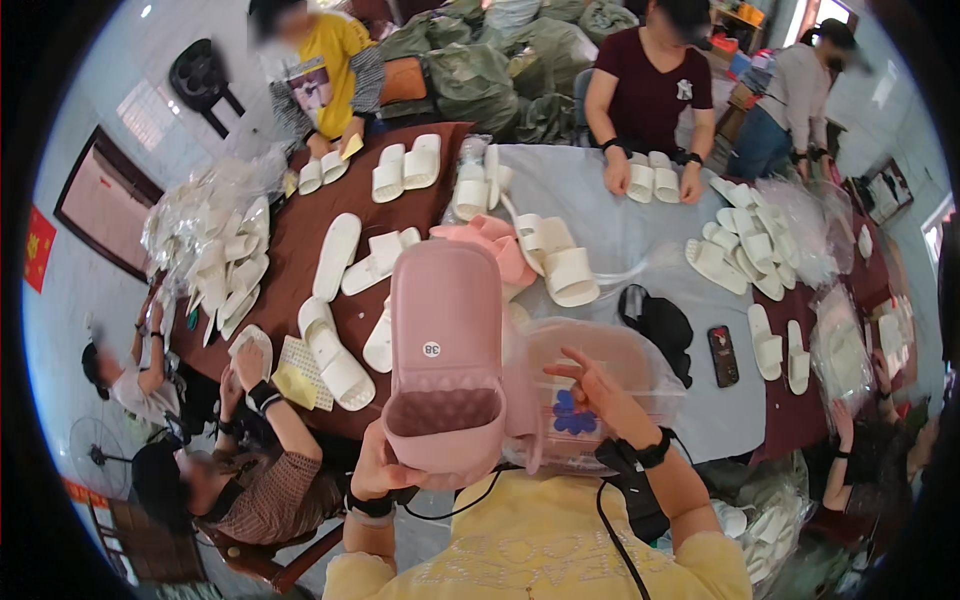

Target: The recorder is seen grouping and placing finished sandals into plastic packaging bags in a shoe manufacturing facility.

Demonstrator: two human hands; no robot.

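Observation:
My left hand is wrapped round the toe end of a pink slipper, held up close with its sole toward the top. A small round white sticker is on the footbed. A second pink piece, apparently another slipper, is beside it, mostly hidden. My right hand hovers with fingers spread over a clear plastic bag bearing a blue flower print; nothing shows in it. Behind the held slipper lie more pink slippers.
Pairs of white slippers are spread over the brown and grey table covers. A black cap and a phone lie to the right. Bagged slippers are heaped at left. Several co-workers sit or stand around.

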